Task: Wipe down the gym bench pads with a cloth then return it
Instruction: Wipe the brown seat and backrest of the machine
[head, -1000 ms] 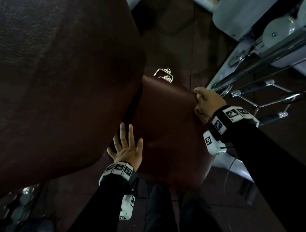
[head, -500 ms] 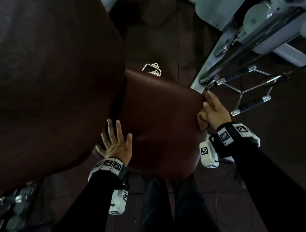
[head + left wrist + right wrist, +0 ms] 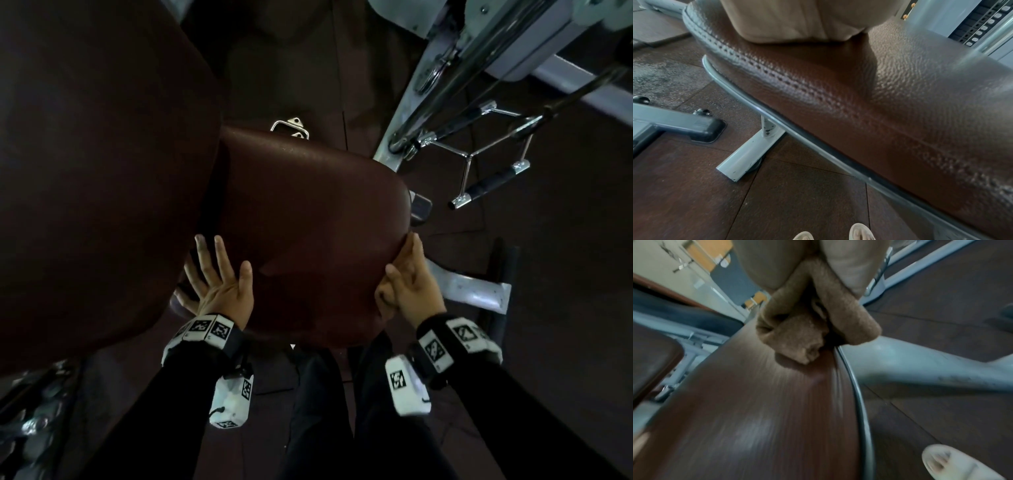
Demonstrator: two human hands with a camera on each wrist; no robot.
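Observation:
The brown seat pad (image 3: 308,222) of the bench fills the middle of the head view, with the large dark back pad (image 3: 96,164) to its left. My left hand (image 3: 219,277) lies flat on the seat pad's left near edge, fingers spread and straight. My right hand (image 3: 407,284) holds a bunched tan cloth (image 3: 813,324) against the pad's right near edge (image 3: 818,369). In the right wrist view the cloth hangs folded out of my fingers (image 3: 846,259) and touches the pad's side. The left wrist view shows my palm (image 3: 793,21) resting on the stitched leather (image 3: 859,105).
A grey machine frame (image 3: 455,65) with a steel bar and a cable handle (image 3: 493,178) stands to the right. The bench's grey base leg (image 3: 469,287) lies just right of my right hand. Dark rubber floor tiles (image 3: 777,194) and my shoes (image 3: 861,232) are below.
My right hand with the cloth has slid along the pad's right edge from the far corner toward the near corner. The left hand has stayed flat at the left edge.

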